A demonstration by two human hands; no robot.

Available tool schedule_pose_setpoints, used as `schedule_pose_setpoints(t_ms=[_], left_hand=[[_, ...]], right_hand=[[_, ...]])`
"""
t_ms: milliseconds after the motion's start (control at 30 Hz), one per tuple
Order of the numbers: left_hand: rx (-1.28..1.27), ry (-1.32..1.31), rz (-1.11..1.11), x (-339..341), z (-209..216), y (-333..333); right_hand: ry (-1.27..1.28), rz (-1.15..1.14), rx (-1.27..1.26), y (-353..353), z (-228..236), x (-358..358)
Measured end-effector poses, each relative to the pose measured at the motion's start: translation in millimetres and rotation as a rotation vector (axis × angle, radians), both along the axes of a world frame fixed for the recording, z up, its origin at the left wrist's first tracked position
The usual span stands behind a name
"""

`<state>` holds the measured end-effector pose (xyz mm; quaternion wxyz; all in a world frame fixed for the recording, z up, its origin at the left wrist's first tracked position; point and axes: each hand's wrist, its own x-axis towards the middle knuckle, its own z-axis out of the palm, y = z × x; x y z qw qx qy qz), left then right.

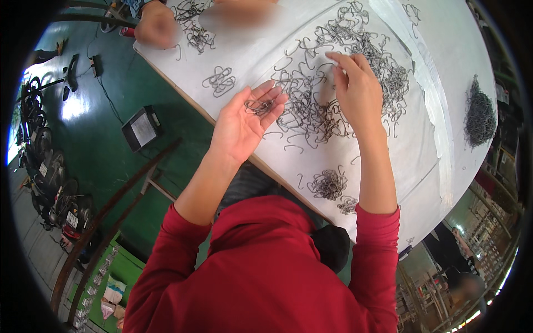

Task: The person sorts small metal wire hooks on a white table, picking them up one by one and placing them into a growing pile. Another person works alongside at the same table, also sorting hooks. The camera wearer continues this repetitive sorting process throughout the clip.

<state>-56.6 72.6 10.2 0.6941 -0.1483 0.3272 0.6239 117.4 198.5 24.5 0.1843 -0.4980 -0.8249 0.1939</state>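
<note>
My left hand is palm up near the table's edge, its fingers loosely curled round a few bent wire hooks. Over the large spread of grey S-shaped hooks, my right hand is held palm down. Its forefinger stretches out and its thumb stands apart from it; I make out nothing between them. Left of my left hand lies a small group of hooks. Closer to my body are a tight heap of hooks and a smaller cluster of hooks.
Another person's hand rests at the far left of the white-covered table, beside more hooks. A dark mound of hooks stands at the far right. On the green floor at left sit a black bin and a metal rail.
</note>
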Motion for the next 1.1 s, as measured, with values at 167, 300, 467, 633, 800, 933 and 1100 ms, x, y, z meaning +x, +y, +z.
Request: schedule_pose_setpoints(t_ms=[167, 300, 467, 633, 800, 933, 1100], left_hand=[[0.012, 0.001, -0.008, -2, -1, -3], [0.017, 0.007, -0.012, -4, -2, -5], [0.011, 0.039, -0.002, -4, 2, -4], [0.005, 0.039, -0.001, -4, 1, -10], [0.034, 0.043, -0.029, -4, 3, -12], [0.066, 0.013, -0.017, -5, -1, -16], [0.077, -0.013, -0.05, -3, -13, -26]], right_hand=[[-0.001, 0.017, 0.009, 15, -7, -11], [-0.005, -0.037, -0.087, 31, -10, -34], [-0.274, 0.017, -0.109, 44, -15, -52], [0.198, -0.047, -0.666, 51, 4, -21], [0.53, -0.139, -1.078, 35, 10, 26], [0.664, -0.251, -1.085, 3, 13, 74], [0.615, -0.328, -1.0, -69, 39, 144]])
